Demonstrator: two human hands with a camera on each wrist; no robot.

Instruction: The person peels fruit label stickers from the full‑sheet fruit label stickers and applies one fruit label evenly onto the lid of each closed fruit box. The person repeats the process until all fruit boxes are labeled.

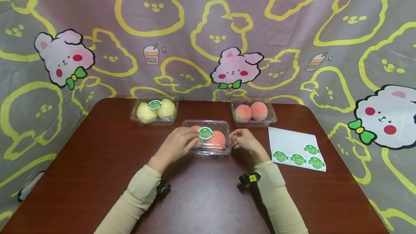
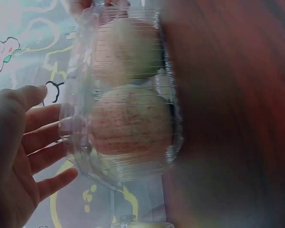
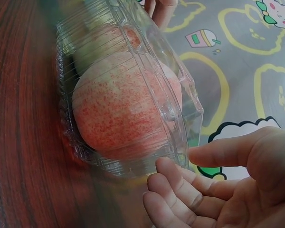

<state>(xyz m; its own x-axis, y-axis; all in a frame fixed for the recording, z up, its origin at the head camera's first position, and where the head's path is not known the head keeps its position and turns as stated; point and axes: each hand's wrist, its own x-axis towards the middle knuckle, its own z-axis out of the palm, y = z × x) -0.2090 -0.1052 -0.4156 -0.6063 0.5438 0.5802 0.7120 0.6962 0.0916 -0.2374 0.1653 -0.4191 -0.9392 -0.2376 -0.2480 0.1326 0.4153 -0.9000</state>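
Observation:
A clear plastic box [image 1: 214, 149] of two pinkish peaches [image 1: 217, 141] stands mid-table. A round green-and-white sticker [image 1: 205, 133] lies on its lid. My left hand [image 1: 180, 142] is at the box's left end, its fingertips over the lid's edge by the sticker. In the left wrist view, the fingers of my left hand [image 2: 33, 142] are spread and nearly straight against the box [image 2: 85, 161], thumb apart. At the other end, my right hand [image 1: 245, 141] has bent fingers. The right wrist view shows its thumb [image 3: 223, 151] and forefinger at the box corner, seeming to pinch the rim.
A stickered box [image 1: 152, 118] with two pale yellow-green fruits stands at the back left. Another box [image 1: 255, 118], with two peaches and no sticker seen, is at the back right. A white sheet [image 1: 286, 142] bearing several green stickers lies right. Patterned curtains [image 1: 188, 39] surround the table [image 1: 107, 161].

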